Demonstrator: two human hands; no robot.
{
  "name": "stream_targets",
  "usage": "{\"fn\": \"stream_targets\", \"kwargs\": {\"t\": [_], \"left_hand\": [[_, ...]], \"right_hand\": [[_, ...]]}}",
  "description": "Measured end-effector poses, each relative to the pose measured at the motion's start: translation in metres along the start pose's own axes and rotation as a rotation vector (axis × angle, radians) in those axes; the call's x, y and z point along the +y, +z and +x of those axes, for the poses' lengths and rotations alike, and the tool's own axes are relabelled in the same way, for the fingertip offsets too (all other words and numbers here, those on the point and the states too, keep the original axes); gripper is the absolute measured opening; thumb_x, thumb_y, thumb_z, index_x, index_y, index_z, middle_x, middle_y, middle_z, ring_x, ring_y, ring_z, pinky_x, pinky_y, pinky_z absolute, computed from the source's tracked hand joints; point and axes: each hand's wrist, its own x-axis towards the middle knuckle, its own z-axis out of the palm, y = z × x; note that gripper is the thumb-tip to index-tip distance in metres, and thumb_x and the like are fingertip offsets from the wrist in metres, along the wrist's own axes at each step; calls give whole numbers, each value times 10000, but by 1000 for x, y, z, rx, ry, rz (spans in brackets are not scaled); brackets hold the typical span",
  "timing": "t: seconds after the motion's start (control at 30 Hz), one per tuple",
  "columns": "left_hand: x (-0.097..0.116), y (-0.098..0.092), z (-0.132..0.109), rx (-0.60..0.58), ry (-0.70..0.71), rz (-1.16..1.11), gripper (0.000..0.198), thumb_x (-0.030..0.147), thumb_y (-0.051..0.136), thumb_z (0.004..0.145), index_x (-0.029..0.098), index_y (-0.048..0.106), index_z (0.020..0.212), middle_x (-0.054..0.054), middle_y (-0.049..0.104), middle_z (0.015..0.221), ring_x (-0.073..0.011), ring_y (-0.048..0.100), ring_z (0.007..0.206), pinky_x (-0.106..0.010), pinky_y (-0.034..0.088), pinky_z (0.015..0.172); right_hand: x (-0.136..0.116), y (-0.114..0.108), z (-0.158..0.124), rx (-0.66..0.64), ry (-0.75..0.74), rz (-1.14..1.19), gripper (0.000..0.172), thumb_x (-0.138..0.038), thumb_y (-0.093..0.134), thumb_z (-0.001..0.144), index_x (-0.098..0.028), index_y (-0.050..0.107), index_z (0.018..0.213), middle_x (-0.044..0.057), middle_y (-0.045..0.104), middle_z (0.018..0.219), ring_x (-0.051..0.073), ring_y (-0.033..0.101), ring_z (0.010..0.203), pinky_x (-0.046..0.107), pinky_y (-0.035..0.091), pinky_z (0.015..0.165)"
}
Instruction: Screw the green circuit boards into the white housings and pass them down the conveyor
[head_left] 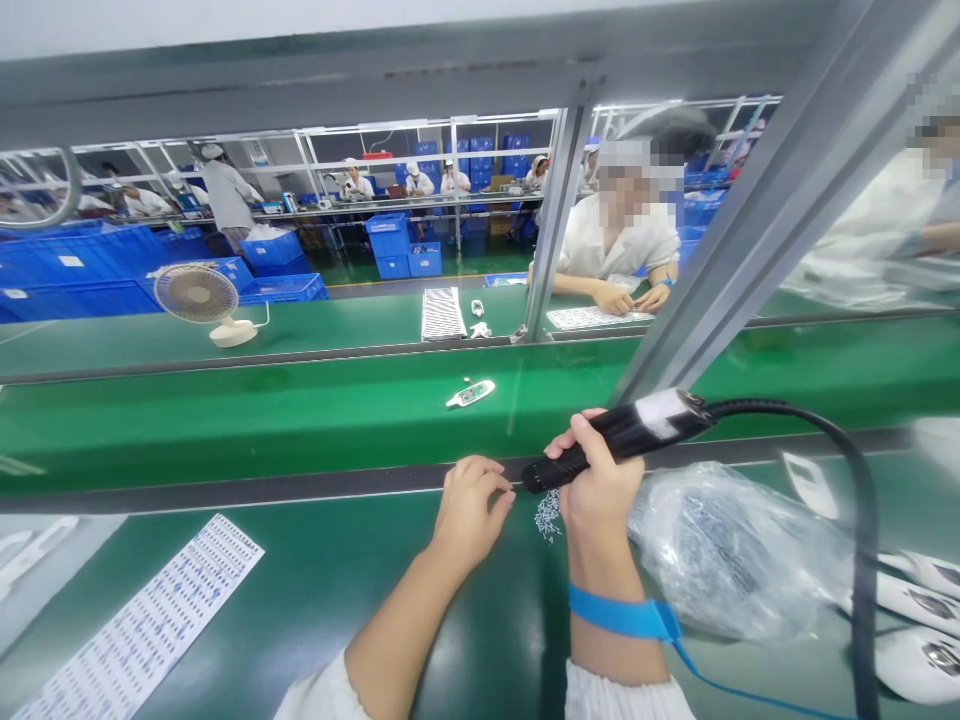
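My right hand is wrapped round a black electric screwdriver, held almost level with its tip pointing left. A thick black cable runs from its back end down the right side. My left hand sits just left of the tip, fingers curled and pinched together; what they hold is too small to make out. A small heap of tiny screws lies on the green mat between my hands. A blue wrist strap circles my right wrist.
A crumpled clear plastic bag lies right of my hand, with white plastic housings beyond it. A label sheet lies at lower left. On the green conveyor rests a small white device. A co-worker sits opposite; a fan stands far left.
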Motion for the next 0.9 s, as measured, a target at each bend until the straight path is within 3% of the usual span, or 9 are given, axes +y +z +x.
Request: {"fn": "stream_targets", "kwargs": {"t": [0.37, 0.6, 0.77, 0.9], "left_hand": [[-2, 1, -1, 1, 25, 2, 82, 131, 666, 868, 209, 672, 844, -44, 715, 1053, -262, 575, 1098, -474, 438, 950], [2, 0, -4, 55, 31, 8, 263, 124, 733, 798, 201, 656, 1038, -66, 700, 1104, -287, 585, 1088, -469, 458, 915], [10, -11, -42, 132, -77, -49, 154, 149, 644, 861, 197, 633, 1007, -66, 681, 1069, -254, 602, 1030, -428, 456, 906], [26, -22, -78, 121, -203, -110, 68, 163, 576, 895, 195, 627, 865, -24, 678, 878, -196, 619, 852, -352, 455, 819]], "right_hand": [[1, 1, 0, -47, 34, -34, 271, -276, 791, 680, -193, 589, 841, -53, 553, 497, 151, 520, 415, 282, 426, 472], [-2, 1, 1, -5, 51, -3, 281, -257, 787, 667, -182, 581, 843, -58, 549, 513, 131, 516, 431, 253, 437, 463], [-5, 4, -1, 17, 80, 54, 290, -252, 791, 633, -176, 586, 823, -60, 539, 502, 129, 506, 433, 254, 451, 453], [-2, 8, -3, 84, 89, 95, 314, -317, 807, 616, -174, 568, 761, -53, 553, 532, 137, 537, 465, 292, 504, 501]]}}
